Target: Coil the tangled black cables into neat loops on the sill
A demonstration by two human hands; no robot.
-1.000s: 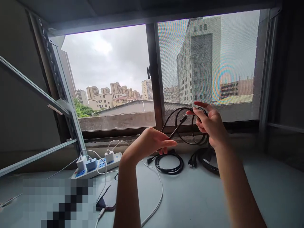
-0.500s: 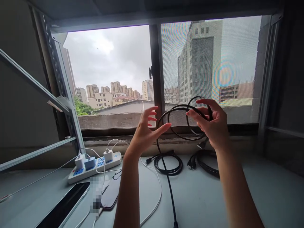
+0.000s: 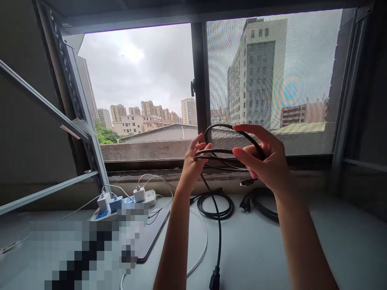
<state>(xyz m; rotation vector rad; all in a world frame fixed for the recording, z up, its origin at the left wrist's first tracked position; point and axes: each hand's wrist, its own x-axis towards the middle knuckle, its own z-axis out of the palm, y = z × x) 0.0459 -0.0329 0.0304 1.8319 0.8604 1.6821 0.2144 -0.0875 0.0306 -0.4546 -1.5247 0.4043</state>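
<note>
A black power cable (image 3: pixel 219 229) is gathered in loose loops between my two hands above the table. My right hand (image 3: pixel 266 157) grips the loops at their right side, thumb and fingers curled round them. At the left side the loops pass through the crook of my left hand (image 3: pixel 193 163), whose fingers bend around them. From the loops one length hangs down to the table, ending in a black connector (image 3: pixel 215 278) near the bottom edge. Another cable end (image 3: pixel 247 182) dangles below my right hand.
Behind the hands lie a coiled black cable (image 3: pixel 215 206) and a second coil (image 3: pixel 266 205) with a plug. At left are a power strip (image 3: pixel 150 197) with white chargers, a phone-like device (image 3: pixel 152 237) and a white cord (image 3: pixel 206 237). A window (image 3: pixel 145 80) stands behind.
My left hand has moved up and right to the loops and now holds their left side. The loops have flattened and stretched sideways, and the hanging connector has risen further into view.
</note>
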